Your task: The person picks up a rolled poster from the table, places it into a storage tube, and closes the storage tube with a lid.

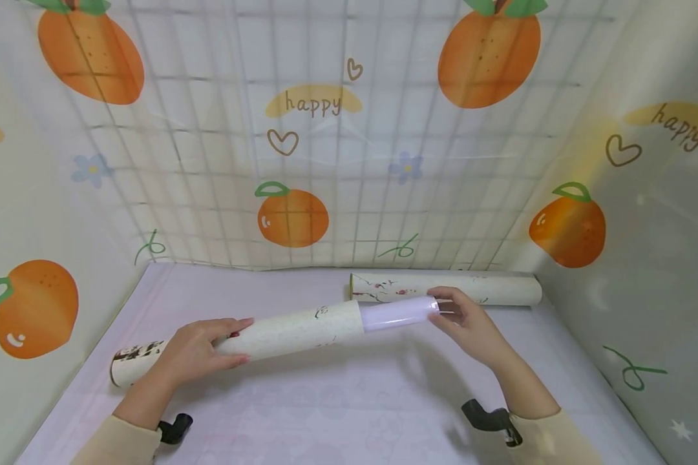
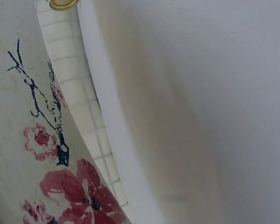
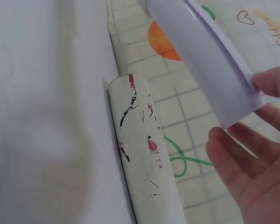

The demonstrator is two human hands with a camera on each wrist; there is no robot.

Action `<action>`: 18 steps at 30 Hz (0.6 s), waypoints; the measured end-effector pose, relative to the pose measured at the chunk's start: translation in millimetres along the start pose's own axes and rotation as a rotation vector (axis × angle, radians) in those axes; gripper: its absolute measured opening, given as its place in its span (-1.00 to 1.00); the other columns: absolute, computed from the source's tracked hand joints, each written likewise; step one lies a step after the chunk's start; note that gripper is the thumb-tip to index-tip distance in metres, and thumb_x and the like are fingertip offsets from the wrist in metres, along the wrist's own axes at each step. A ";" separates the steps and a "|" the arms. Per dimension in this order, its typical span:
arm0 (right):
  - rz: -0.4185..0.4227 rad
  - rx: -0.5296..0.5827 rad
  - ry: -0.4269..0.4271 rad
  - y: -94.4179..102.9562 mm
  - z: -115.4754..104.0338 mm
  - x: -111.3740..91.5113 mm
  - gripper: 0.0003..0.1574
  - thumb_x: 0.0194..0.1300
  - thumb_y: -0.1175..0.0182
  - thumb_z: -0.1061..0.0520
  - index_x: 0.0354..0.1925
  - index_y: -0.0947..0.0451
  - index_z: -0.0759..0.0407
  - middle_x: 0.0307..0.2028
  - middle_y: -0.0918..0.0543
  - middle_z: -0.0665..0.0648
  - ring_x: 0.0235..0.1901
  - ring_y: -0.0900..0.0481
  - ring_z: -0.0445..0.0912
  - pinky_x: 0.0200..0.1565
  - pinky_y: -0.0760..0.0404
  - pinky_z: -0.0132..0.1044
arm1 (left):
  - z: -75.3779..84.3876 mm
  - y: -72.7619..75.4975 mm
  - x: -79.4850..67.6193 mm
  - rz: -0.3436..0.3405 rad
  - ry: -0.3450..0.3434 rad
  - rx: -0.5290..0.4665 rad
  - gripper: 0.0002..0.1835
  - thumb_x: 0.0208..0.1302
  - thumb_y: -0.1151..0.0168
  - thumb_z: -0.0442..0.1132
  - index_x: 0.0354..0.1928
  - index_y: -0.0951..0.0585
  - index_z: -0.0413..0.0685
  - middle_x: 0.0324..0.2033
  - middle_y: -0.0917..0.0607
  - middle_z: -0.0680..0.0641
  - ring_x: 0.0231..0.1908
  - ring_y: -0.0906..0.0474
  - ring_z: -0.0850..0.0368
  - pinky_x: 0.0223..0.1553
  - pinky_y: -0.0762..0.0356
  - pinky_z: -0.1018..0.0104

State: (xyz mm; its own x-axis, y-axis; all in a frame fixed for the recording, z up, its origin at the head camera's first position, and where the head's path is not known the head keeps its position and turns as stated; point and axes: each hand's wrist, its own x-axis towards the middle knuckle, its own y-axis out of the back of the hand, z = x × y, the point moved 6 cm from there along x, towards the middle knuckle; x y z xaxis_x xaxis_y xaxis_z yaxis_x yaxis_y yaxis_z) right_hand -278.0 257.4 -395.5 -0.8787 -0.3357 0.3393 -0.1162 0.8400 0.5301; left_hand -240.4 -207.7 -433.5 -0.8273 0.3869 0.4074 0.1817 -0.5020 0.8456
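My left hand grips a long cream cardboard tube with a printed plum-blossom pattern, lifted at a slant with its right end higher. In the left wrist view the tube shows red blossoms and dark branches; the left fingers are mostly out of that view. Out of the tube's right end sticks a white paper roll, partly hidden inside. My right hand pinches the roll's outer end. The right wrist view shows thumb and fingers at the edge of the roll, with an overlapping seam along it.
A second patterned tube lies along the back of the white table, behind the right hand. A printed curtain with oranges over a wire grid rises at the back and sides. Black camera mounts sit at the wrists.
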 end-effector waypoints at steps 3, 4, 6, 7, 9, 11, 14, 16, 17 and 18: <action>-0.003 0.032 -0.029 -0.6 3.9 -0.4 -0.50 0.38 -0.25 0.30 0.23 -0.41 0.36 0.16 -0.50 0.37 0.10 -0.56 0.28 0.00 -0.60 -0.47 | 1.0 0.2 0.4 0.008 -0.011 -0.007 -0.29 -0.06 -0.55 0.26 0.22 -0.63 0.40 -0.08 -0.74 0.29 0.06 -0.66 0.11 0.02 -0.63 0.10; 0.000 0.033 -0.035 -0.5 5.2 -0.3 -0.52 0.38 -0.25 0.30 0.22 -0.41 0.36 0.16 -0.51 0.37 0.09 -0.56 0.27 -0.01 -0.61 -0.46 | 1.5 0.3 0.6 0.009 -0.012 -0.010 -0.29 -0.07 -0.55 0.25 0.22 -0.63 0.40 -0.08 -0.74 0.30 0.06 -0.66 0.11 0.02 -0.63 0.11; 0.006 0.040 -0.044 -0.7 7.2 -0.1 -0.54 0.38 -0.25 0.29 0.20 -0.44 0.34 0.14 -0.53 0.35 0.08 -0.58 0.22 -0.02 -0.62 -0.44 | 2.0 0.4 0.9 0.009 -0.013 -0.011 -0.29 -0.07 -0.56 0.24 0.23 -0.63 0.40 -0.08 -0.74 0.30 0.06 -0.66 0.11 0.01 -0.64 0.10; 0.008 0.046 -0.046 -1.0 7.7 0.0 -0.56 0.38 -0.25 0.30 0.19 -0.45 0.34 0.13 -0.53 0.35 0.08 -0.59 0.18 -0.02 -0.63 -0.43 | 2.3 0.4 1.0 0.007 -0.012 -0.011 -0.29 -0.07 -0.56 0.24 0.23 -0.63 0.40 -0.08 -0.74 0.29 0.06 -0.66 0.10 0.02 -0.64 0.10; 0.011 0.069 -0.049 -1.7 8.0 -0.2 -0.57 0.37 -0.26 0.30 0.17 -0.48 0.34 0.12 -0.54 0.34 0.06 -0.62 0.06 -0.03 -0.64 -0.41 | 2.6 0.5 1.1 0.004 -0.007 -0.011 -0.29 -0.06 -0.55 0.25 0.23 -0.63 0.40 -0.08 -0.74 0.29 0.06 -0.66 0.10 0.02 -0.63 0.09; 0.013 0.106 -0.050 -2.7 7.2 -0.2 -0.59 0.35 -0.27 0.31 0.14 -0.49 0.34 0.11 -0.55 0.34 0.04 -0.62 -0.07 -0.03 -0.65 -0.39 | 2.8 0.3 1.3 0.000 -0.005 -0.013 -0.29 -0.05 -0.54 0.26 0.23 -0.63 0.40 -0.08 -0.74 0.28 0.06 -0.66 0.09 0.02 -0.63 0.08; 0.015 0.147 -0.038 -4.9 4.1 -0.3 -0.59 0.33 -0.29 0.33 0.12 -0.50 0.36 0.08 -0.56 0.30 0.00 -0.63 -0.20 -0.04 -0.66 -0.38 | 3.4 -0.3 1.9 -0.003 -0.009 -0.017 -0.29 -0.04 -0.52 0.29 0.23 -0.63 0.39 -0.08 -0.74 0.28 0.06 -0.66 0.09 0.02 -0.63 0.08; 0.014 0.171 -0.034 -6.9 2.3 -0.1 -0.59 0.31 -0.30 0.36 0.11 -0.50 0.38 0.05 -0.58 0.24 -0.02 -0.63 -0.21 -0.05 -0.66 -0.38 | 3.8 -0.8 2.5 -0.003 -0.013 -0.020 -0.29 -0.04 -0.51 0.30 0.23 -0.63 0.39 -0.09 -0.74 0.29 0.06 -0.66 0.10 0.02 -0.63 0.08; 0.015 0.178 -0.034 -8.1 1.5 -0.1 -0.59 0.30 -0.30 0.36 0.11 -0.51 0.39 0.04 -0.59 0.22 -0.03 -0.64 -0.20 -0.05 -0.67 -0.37 | 4.2 -0.8 2.7 -0.002 -0.016 -0.021 -0.29 -0.04 -0.51 0.30 0.23 -0.63 0.39 -0.09 -0.74 0.29 0.06 -0.66 0.10 0.02 -0.64 0.08; 0.013 0.184 -0.036 -9.4 0.9 0.0 -0.58 0.29 -0.30 0.37 0.11 -0.50 0.40 0.04 -0.60 0.21 -0.03 -0.64 -0.19 -0.05 -0.67 -0.37 | 4.5 -1.0 2.9 -0.001 -0.019 -0.021 -0.29 -0.04 -0.51 0.30 0.23 -0.63 0.39 -0.10 -0.74 0.29 0.06 -0.66 0.10 0.02 -0.64 0.09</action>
State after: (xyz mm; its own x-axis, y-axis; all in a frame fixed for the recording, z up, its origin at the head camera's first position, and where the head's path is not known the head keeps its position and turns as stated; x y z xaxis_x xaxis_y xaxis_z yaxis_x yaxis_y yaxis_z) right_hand -277.4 249.9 -401.2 -0.8966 -0.3113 0.3151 -0.1843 0.9091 0.3736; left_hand -240.6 -202.7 -431.5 -0.8172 0.4017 0.4132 0.1695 -0.5177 0.8386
